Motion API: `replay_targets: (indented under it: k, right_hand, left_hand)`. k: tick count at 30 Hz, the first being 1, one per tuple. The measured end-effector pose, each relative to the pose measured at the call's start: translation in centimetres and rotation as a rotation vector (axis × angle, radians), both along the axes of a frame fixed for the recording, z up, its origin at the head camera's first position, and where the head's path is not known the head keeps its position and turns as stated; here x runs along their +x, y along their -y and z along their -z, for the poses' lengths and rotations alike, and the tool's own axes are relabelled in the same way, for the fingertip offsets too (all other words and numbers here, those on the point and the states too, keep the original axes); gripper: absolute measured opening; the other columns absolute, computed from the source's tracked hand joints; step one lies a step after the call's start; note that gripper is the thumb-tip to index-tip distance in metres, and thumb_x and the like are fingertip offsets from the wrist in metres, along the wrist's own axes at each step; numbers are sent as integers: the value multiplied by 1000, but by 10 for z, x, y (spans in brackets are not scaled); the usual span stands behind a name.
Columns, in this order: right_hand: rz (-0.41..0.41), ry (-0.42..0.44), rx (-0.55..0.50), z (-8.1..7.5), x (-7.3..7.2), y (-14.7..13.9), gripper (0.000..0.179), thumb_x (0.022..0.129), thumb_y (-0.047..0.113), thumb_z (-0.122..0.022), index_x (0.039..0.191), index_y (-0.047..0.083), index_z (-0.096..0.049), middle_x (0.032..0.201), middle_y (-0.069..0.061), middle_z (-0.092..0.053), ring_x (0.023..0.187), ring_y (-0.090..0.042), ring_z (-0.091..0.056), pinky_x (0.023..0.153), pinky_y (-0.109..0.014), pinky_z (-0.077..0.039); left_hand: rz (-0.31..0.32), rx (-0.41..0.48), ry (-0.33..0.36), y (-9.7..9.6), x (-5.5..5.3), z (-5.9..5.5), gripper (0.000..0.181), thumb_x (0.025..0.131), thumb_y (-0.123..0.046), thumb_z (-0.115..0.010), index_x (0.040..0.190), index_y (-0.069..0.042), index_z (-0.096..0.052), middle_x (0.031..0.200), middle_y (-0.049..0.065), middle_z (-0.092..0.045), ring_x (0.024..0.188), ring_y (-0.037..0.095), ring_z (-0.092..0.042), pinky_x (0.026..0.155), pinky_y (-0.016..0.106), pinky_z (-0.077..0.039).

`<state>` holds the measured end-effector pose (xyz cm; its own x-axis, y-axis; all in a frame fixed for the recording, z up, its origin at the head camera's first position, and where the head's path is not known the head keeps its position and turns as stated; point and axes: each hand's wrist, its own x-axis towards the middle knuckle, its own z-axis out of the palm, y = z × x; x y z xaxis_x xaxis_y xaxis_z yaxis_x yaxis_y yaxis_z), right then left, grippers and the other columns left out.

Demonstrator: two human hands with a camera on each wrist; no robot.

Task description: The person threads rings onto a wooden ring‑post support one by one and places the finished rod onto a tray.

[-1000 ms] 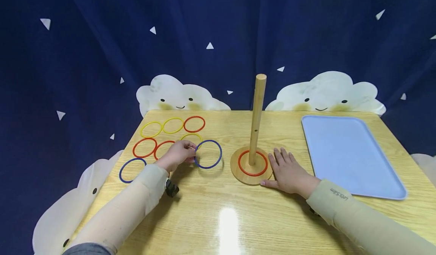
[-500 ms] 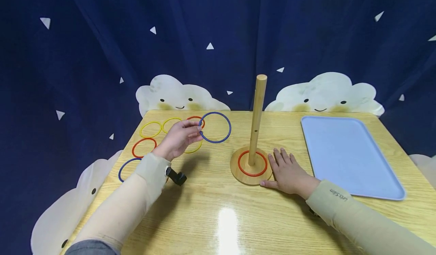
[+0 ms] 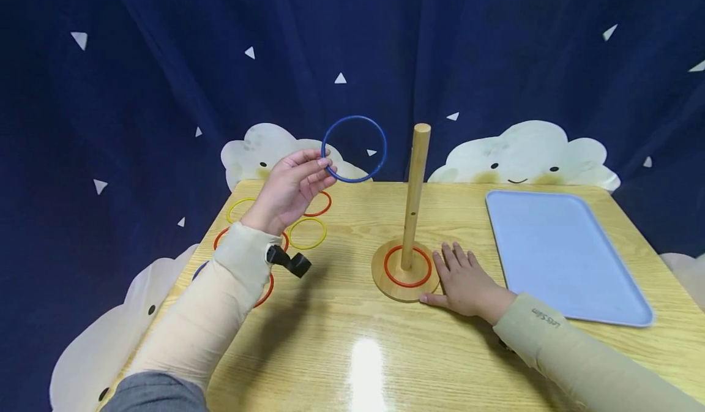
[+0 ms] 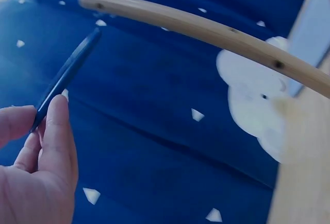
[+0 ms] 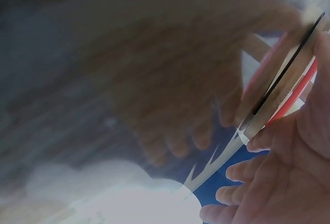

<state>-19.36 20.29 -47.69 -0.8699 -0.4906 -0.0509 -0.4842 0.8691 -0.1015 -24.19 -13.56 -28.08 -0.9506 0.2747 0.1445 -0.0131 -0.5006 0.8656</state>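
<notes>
My left hand point(image 3: 292, 188) pinches a blue ring point(image 3: 380, 166) by its left edge, held up in the air left of a wooden post point(image 3: 417, 191). In the left wrist view the blue ring point(image 4: 69, 69) appears nearly edge-on between thumb and fingers, with the post point(image 4: 206, 33) apart from it. A red ring point(image 3: 407, 286) lies around the foot of the post on its round wooden base point(image 3: 385, 283). My right hand point(image 3: 468, 283) lies flat with fingers straight, touching the right edge of the base. In the right wrist view that hand point(image 5: 278, 177) sits beside the base edge point(image 5: 283, 90).
Several rings lie at the left of the table, partly hidden by my left arm, among them a yellow ring point(image 3: 307, 248) and a red ring point(image 3: 329, 202). A light blue tray point(image 3: 567, 253) lies at the right. A dark blue curtain point(image 3: 352, 26) hangs behind.
My left hand has lifted the blue ring from low over the table to near the height of the post's top, moving slightly right. The right hand has stayed at the base.
</notes>
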Motion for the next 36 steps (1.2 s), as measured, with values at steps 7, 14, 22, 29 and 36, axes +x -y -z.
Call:
replay_targets:
  k: [7, 14, 22, 29, 36]
  right_hand:
    - [8, 12, -2, -8, 4, 3, 110, 93, 79, -48, 154, -11, -35, 158, -39, -25, 146, -58, -20, 114, -73, -24]
    - [9, 25, 9, -11, 5, 3, 109, 94, 78, -48, 154, -11, -34, 158, -39, -25, 146, -58, -20, 115, -72, -24]
    - [11, 17, 16, -16, 7, 6, 103, 95, 72, -54, 152, -12, -38, 157, -40, -27, 146, -58, -22, 113, -73, -26]
    - [5, -3, 25, -10, 8, 5, 105, 93, 75, -53, 151, -11, -40, 158, -39, -26, 146, -58, -22, 113, -74, -24]
    - [0, -4, -3, -13, 4, 4, 107, 92, 75, -56, 151, -12, -38, 158, -39, -24, 147, -57, -21, 113, -76, -21]
  left_hand:
    - [-4, 86, -91, -10, 5, -34, 28, 102, 13, -48, 96, -2, -70, 87, 11, -70, 79, 19, -71, 77, 27, -61]
    - [23, 127, -139, -29, 11, -51, 27, 102, 13, -48, 98, -1, -71, 88, 12, -71, 80, 19, -72, 75, 26, -62]
    - [75, 24, -89, -49, 11, -36, 29, 102, 13, -49, 95, -4, -71, 86, 9, -71, 77, 18, -71, 75, 26, -61]
    - [112, -69, -4, -61, 6, -15, 27, 102, 12, -51, 95, -5, -71, 88, 7, -71, 80, 17, -71, 75, 26, -61]
    - [124, -118, 72, -66, 2, 10, 17, 103, 12, -50, 103, 1, -64, 88, 6, -70, 80, 16, -70, 75, 26, -61]
